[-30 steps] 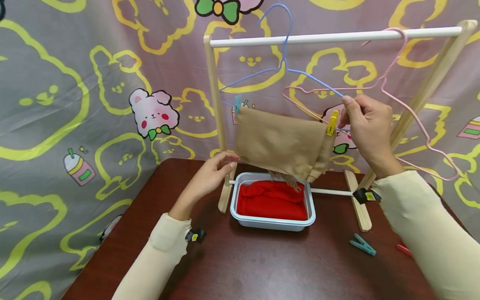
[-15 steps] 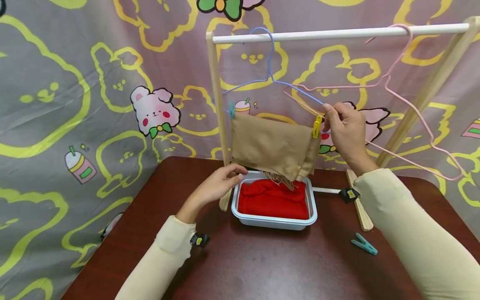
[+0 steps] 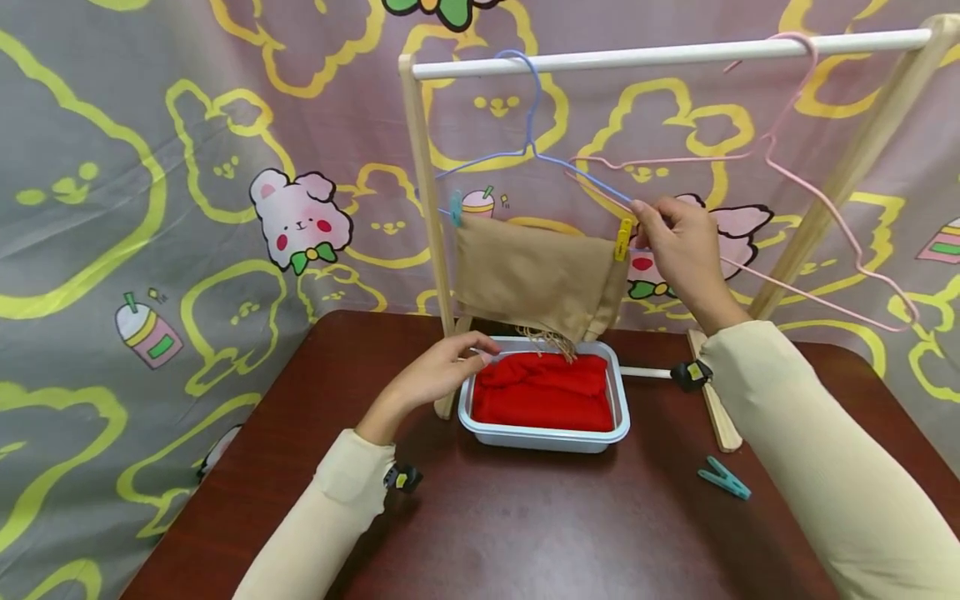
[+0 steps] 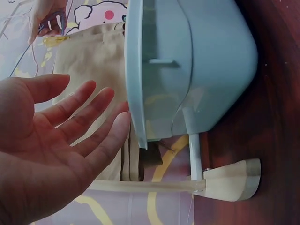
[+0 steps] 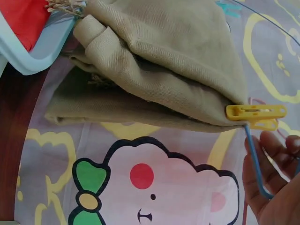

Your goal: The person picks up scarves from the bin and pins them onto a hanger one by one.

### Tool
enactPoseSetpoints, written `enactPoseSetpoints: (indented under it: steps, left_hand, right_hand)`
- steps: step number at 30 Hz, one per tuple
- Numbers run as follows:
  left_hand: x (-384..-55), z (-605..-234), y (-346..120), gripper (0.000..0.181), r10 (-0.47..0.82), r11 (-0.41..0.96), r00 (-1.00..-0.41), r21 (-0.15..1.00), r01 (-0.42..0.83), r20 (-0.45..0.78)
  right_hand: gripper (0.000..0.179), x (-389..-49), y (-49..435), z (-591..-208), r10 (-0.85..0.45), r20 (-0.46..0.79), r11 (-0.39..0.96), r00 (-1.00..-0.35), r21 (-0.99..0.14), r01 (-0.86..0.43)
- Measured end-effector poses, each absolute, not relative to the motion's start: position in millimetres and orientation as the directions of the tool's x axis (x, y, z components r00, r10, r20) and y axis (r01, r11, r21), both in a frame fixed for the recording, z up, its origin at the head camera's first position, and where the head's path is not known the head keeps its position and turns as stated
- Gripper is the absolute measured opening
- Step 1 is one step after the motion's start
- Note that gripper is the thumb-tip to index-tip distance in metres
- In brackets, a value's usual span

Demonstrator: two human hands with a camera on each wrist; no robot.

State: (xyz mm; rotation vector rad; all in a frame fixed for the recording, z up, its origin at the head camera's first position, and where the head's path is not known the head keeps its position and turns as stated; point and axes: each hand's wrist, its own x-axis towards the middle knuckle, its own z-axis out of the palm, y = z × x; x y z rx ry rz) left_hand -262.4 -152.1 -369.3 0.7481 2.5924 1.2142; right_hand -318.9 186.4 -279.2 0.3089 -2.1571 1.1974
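Observation:
A blue clothes hanger (image 3: 531, 125) hangs by its hook from the white bar, toward the rack's left end. Over its lower wire drapes a folded tan fringed scarf (image 3: 536, 271), clipped by a teal clothespin (image 3: 455, 208) at the left and a yellow clothespin (image 3: 622, 240) at the right. My right hand (image 3: 684, 254) pinches the hanger's right corner, just beside the yellow clothespin. My left hand (image 3: 435, 373) is held with relaxed fingers by the basin's back left corner, below the scarf; the left wrist view shows its palm (image 4: 61, 136) holding nothing.
Under the scarf, a pale blue basin (image 3: 540, 440) holds folded red cloth (image 3: 547, 396). A pink hanger (image 3: 768, 150) hangs at the rack's right. The wooden rack (image 3: 873, 158) stands on a dark table (image 3: 525, 525). A loose teal clothespin (image 3: 723, 478) lies front right.
My right hand has moved left along with the blue hanger and scarf, which slid toward the rack's left post. My left hand has shifted slightly right and down toward the basin.

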Motion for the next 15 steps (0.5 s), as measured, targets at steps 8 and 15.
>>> enactPoseSetpoints:
  steps: [8,15]
  left_hand:
    - [-263.9,-376.7,-142.9,0.029,0.545,0.573,-0.837,0.708,0.413,0.047]
    - [-265.2,-381.0,-129.1,0.026,0.589,0.545,-0.806,0.709,0.447,0.056]
  right_hand:
    - [0.047,-315.3,181.3,-276.2,0.114,0.574,0.588,-0.811,-0.697,-0.41]
    - [0.039,-305.1,183.5,-283.2,0.101,0.576,0.528,-0.811,-0.722,-0.447]
